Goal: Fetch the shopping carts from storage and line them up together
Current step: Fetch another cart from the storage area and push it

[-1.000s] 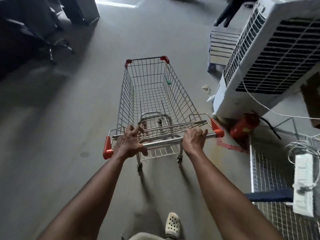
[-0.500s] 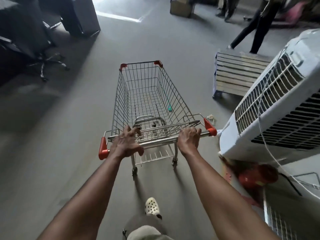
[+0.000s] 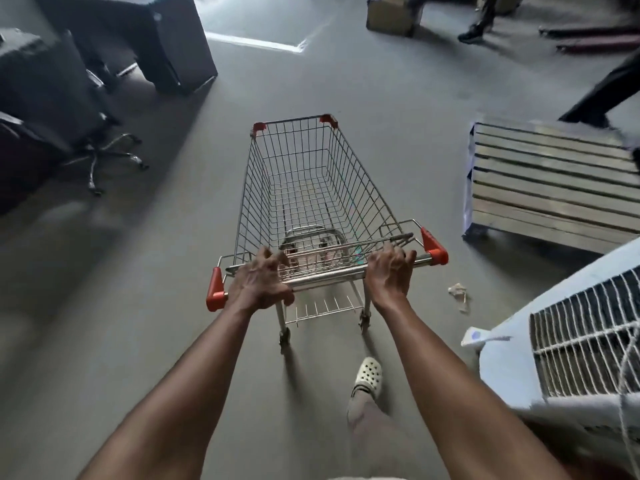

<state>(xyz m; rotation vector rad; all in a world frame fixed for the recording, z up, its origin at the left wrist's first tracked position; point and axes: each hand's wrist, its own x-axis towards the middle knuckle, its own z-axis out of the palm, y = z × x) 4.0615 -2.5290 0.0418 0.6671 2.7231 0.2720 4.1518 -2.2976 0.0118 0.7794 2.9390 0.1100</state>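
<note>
And here we are behind the shopping cart [image 3: 311,188], out on the open grey floor [image 3: 138,341], basket empty, nose pointing to the far side of the room. Left hand [image 3: 258,285] grips the handle bar [image 3: 325,277] near its left red cap, fingers [image 3: 273,259] curled over the top. Right hand [image 3: 388,271] grips near the right cap, fingers wrapped round the same bar. Both arms are out straight, and one white clog [image 3: 367,374] is planted just behind the rear wheels.

We read this as the fetching leg: one cart in hand, and no row of carts anywhere in view, so the lining-up is not yet begun. What next? We'd say a straight push down the open lane ahead, then finding where the other carts stand and nosing this one in with them.

Watch the right side! A slatted wooden pallet [image 3: 550,181] sits off the cart's right flank, apart from it. A big white air cooler [image 3: 571,348] looms near right, with a scrap of paper [image 3: 459,296] on the floor between it and the cart. On the left, an office chair [image 3: 104,157] and a dark cabinet [image 3: 173,39] stand well apart. Far ahead there's a cardboard box [image 3: 391,13] and someone's legs [image 3: 478,19], and those are what we'd mind.
</note>
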